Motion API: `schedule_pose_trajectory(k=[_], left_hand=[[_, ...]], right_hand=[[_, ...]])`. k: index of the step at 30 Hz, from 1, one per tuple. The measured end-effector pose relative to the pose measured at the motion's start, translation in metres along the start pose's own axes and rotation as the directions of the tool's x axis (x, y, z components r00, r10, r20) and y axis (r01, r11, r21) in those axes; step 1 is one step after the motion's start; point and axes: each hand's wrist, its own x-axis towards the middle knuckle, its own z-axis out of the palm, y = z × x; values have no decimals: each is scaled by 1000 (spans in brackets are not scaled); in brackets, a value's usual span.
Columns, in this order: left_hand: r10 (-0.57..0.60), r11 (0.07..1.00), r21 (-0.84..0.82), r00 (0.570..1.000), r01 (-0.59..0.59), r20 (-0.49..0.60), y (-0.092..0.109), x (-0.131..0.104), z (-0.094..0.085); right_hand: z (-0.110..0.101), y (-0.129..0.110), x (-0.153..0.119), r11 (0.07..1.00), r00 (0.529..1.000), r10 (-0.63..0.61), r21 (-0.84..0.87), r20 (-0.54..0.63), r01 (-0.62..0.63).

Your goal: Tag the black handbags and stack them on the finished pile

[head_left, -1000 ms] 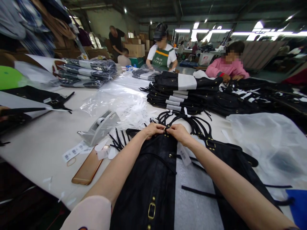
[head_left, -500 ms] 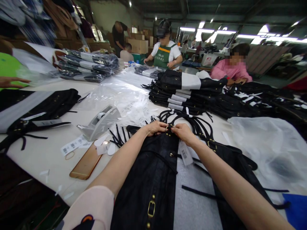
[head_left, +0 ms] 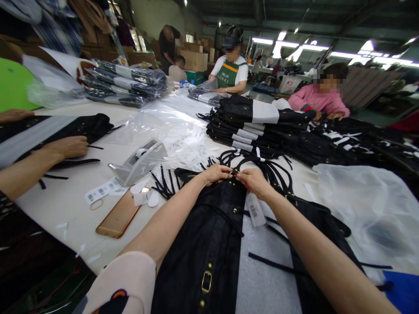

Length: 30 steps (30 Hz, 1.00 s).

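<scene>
A black leather-like item (head_left: pixel 196 257) with brass studs and a lower brass buckle (head_left: pixel 206 281) lies in front of me, its exact kind unclear. At its top edge is a strap with a brass ring or buckle (head_left: pixel 231 175). My left hand (head_left: pixel 214 174) pinches this strap from the left. From the right, my right hand (head_left: pixel 254 180) pinches the strap's other side, fingertips nearly meeting the left ones. A white barcode tag (head_left: pixel 255 209) hangs just below my right hand. Grey-white backing sheet (head_left: pixel 265 266) shows beside the black material, crossed by thin black cords.
A tape dispenser (head_left: pixel 139 161), a phone (head_left: pixel 118 214) and loose tags (head_left: pixel 101 191) lie left. Stacked black items (head_left: pixel 245 124) stand ahead; a clear plastic bag (head_left: pixel 369 205) lies right. At left, a co-worker's hand (head_left: pixel 70 147) rests on another black item. Other people stand across the table (head_left: pixel 75 226).
My hands stay at the strap with little change. The co-worker's arm at left has come in over the black item there. The view has shifted slightly.
</scene>
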Motion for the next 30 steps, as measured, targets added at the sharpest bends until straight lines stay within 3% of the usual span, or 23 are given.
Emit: schedule_pose_trajectory(k=[5,12,14,17,20,23,25,27,30], left_hand=[[-26,1000,7,989,25,143,6,-1,-3],[-47,998,45,988,40,146,1,3,-5],[-38,997,72,995,32,97,2,3,-2],[-3,970,240,996,24,-86,8,0,1],[66,913,405,966,43,-250,15,-6,-1],[117,881,470,942,47,-315,23,-15,-8],[146,855,517,934,46,-325,28,-20,-12],[172,829,557,931,39,-322,33,-24,-14],[215,794,608,927,18,-307,39,-27,-15]], right_hand=[[-8,0,-2,991,988,73,101,138,-87],[2,-1,-1,994,997,76,77,16,-77],[4,0,-1,996,998,70,57,-8,-69],[2,2,-1,998,998,59,27,2,-59],[0,2,1,998,998,56,-30,24,-56],[4,-1,4,984,1000,-17,-177,-15,14],[9,-5,6,912,983,-174,-388,-63,137],[15,-10,9,770,940,-338,-589,-53,244],[23,-16,14,641,913,-404,-695,57,327]])
